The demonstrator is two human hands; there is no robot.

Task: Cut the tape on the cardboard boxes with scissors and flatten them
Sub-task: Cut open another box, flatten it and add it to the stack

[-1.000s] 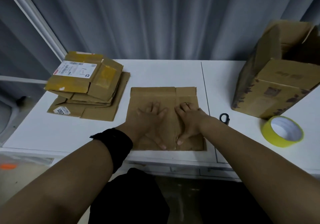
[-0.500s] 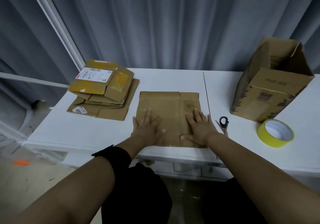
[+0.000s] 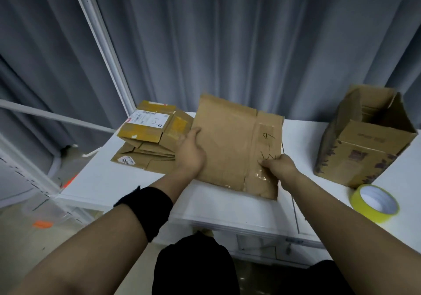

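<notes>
A flattened brown cardboard box with black handwriting and clear tape is lifted off the white table, tilted up towards me. My left hand grips its left edge, thumb on the front face. My right hand pinches its lower right part near the tape. The scissors are not visible; the lifted cardboard or my right arm may cover them. A stack of flattened boxes lies at the left of the table. An open, upright cardboard box stands at the right.
A yellow roll of tape lies at the table's right front. Grey curtains hang behind the table, with a white pole at the left. The table's front edge is just below the lifted cardboard.
Both hands went from pressing flat on the cardboard on the table to gripping its edges. The flattened box has been lifted and tilted up, drifting slightly towards the left stack.
</notes>
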